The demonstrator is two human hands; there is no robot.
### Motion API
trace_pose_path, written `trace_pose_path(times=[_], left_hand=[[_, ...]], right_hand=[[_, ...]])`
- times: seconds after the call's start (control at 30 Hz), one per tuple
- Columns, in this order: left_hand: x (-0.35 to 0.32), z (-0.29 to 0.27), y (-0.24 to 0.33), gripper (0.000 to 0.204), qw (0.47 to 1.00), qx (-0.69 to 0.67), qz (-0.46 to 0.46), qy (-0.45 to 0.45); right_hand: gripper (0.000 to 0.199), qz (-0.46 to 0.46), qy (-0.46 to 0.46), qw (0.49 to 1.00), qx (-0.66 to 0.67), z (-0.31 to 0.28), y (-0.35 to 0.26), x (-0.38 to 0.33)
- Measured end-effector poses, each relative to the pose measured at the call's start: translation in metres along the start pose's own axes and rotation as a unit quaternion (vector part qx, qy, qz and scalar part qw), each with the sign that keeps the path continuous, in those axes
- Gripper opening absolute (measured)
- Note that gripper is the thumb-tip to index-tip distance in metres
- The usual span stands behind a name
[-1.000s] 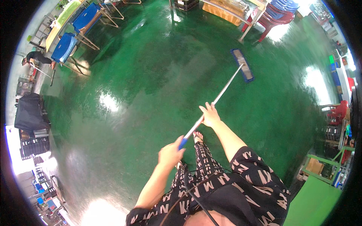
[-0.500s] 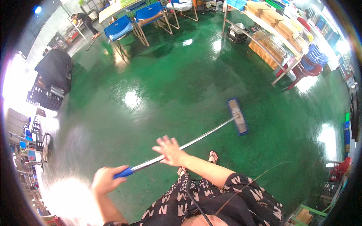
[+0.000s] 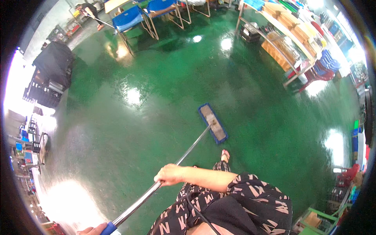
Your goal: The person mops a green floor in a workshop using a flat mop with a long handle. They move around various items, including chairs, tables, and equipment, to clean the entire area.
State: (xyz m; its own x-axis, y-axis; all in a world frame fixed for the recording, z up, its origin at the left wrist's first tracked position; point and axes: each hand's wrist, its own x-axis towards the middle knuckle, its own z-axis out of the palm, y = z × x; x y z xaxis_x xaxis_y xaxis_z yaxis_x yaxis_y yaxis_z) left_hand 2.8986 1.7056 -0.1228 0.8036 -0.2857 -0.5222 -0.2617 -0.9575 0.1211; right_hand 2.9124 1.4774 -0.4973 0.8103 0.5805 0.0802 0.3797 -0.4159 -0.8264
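A flat mop (image 3: 212,123) with a grey pad and blue fringe lies on the green floor (image 3: 156,74) ahead of my feet. Its silver pole (image 3: 192,148) slants down from the mop head toward the lower left. Partway along the pole, my right hand (image 3: 169,174) is wrapped round it in a fist. At the lower edge my left hand (image 3: 94,230) grips the blue end of the handle, and part of that hand is cut off by the picture's rim. My right foot in a sandal (image 3: 225,156) shows just below the mop head.
Blue chairs (image 3: 128,20) stand along a table at the back. A long table (image 3: 288,27) with boxes is at the far right, stacked red and blue chairs (image 3: 323,69) beside it. At far left, a dark covered stack (image 3: 53,60) stands near another person (image 3: 91,11) holding a pole.
The mop head has swung left across the floor. My right hand has closed round the pole, and my left hand has moved down toward the lower edge. The other person's pole has shifted toward the chairs.
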Motion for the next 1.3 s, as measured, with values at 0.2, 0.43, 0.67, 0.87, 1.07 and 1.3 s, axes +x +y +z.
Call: trace_pose_path(times=[0.2,0.43,0.67,0.87,1.07,1.3], left_hand=[[0.113,0.053,0.058,0.038,0.992,-0.06,0.101,0.044],[0.301,0.16,0.227,0.044,0.967,0.0,0.248,0.063],[0.466,0.243,0.381,0.053,0.955,0.02,0.288,-0.07],[0.497,0.209,0.343,0.05,0.969,0.023,0.246,-0.026],[0.452,0.094,0.17,0.042,0.987,0.031,0.158,0.015],[0.273,-0.022,-0.071,0.051,0.984,-0.15,0.076,0.065]], right_hand=[[0.015,0.18,0.021,0.981,-0.07,-0.075,0.088,-0.057],[0.02,0.349,0.248,0.877,-0.219,-0.166,0.28,-0.213],[0.108,0.595,0.25,0.759,-0.091,-0.229,0.328,-0.273],[0.109,0.582,0.216,0.773,-0.131,-0.236,0.334,-0.217],[0.092,0.43,0.168,0.877,-0.138,-0.191,0.25,-0.067],[0.064,0.188,0.144,0.955,-0.178,-0.105,0.136,0.122]])
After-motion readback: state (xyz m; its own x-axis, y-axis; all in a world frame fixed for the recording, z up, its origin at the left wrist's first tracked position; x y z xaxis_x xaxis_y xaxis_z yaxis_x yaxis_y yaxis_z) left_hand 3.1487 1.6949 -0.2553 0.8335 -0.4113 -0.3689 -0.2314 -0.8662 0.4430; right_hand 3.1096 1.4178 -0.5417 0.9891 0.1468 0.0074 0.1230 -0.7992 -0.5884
